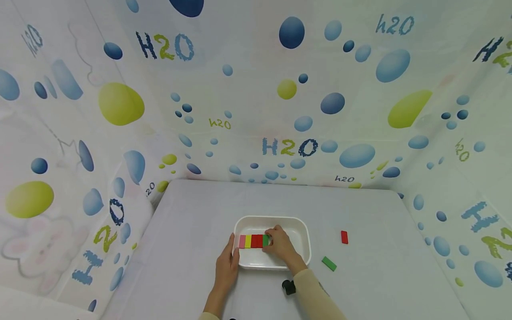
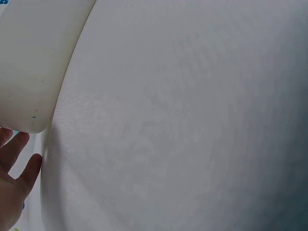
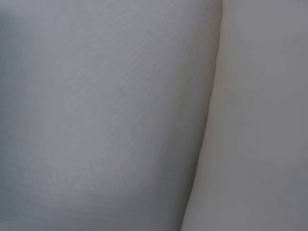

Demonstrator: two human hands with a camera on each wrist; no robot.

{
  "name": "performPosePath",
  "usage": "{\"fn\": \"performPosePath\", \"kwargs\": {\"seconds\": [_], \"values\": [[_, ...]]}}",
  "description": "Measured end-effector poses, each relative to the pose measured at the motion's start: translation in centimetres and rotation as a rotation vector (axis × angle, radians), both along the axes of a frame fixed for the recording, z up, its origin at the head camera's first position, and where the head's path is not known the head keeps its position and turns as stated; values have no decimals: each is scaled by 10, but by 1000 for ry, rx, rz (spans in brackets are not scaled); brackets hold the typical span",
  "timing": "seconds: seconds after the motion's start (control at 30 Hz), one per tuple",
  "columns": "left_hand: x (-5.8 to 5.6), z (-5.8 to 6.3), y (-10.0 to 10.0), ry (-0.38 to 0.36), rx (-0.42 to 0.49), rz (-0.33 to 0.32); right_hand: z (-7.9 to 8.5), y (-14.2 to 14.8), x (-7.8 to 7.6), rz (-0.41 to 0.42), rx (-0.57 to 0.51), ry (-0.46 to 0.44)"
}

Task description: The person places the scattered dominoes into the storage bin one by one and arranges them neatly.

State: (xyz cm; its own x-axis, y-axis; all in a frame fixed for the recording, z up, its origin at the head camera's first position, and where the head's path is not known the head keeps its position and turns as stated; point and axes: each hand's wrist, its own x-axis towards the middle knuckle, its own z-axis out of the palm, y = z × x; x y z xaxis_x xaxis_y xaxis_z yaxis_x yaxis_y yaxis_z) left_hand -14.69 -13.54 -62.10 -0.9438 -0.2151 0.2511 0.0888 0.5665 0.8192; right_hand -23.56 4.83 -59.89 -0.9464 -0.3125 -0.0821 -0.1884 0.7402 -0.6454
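A white rectangular tray point(image 1: 275, 268) holds a side-by-side row of flat coloured blocks. From the left they are a pink block point(image 1: 242, 242), a yellow block point(image 1: 248, 241), red blocks point(image 1: 257, 241) and a green block point(image 1: 266, 240) at the right end. My right hand point(image 1: 282, 245) pinches that green block, with thumb and fingers at its near and far ends. My left hand point(image 1: 226, 268) rests against the tray's left side, and the left wrist view shows its spread, fairly straight fingers point(image 2: 32, 171) at the tray's edge. Only pale surfaces appear in the right wrist view; the right hand is hidden there.
On the white table point(image 1: 192, 218), right of the tray, lie a loose red block point(image 1: 344, 237) and a loose green block point(image 1: 329, 264). A small black object point(image 1: 288, 287) sits by the right sleeve point(image 1: 316, 293). Patterned curtains point(image 1: 248, 89) surround the table's back and sides.
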Motion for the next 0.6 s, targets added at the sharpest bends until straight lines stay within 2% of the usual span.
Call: {"fn": "performPosePath", "kwargs": {"seconds": [0.33, 0.6], "values": [[0, 0, 0, -2, -4, 3, 3, 3, 4, 3, 22, 38], [0, 1, 0, -34, 5, 2, 12, 13, 7, 10, -36, 96]]}}
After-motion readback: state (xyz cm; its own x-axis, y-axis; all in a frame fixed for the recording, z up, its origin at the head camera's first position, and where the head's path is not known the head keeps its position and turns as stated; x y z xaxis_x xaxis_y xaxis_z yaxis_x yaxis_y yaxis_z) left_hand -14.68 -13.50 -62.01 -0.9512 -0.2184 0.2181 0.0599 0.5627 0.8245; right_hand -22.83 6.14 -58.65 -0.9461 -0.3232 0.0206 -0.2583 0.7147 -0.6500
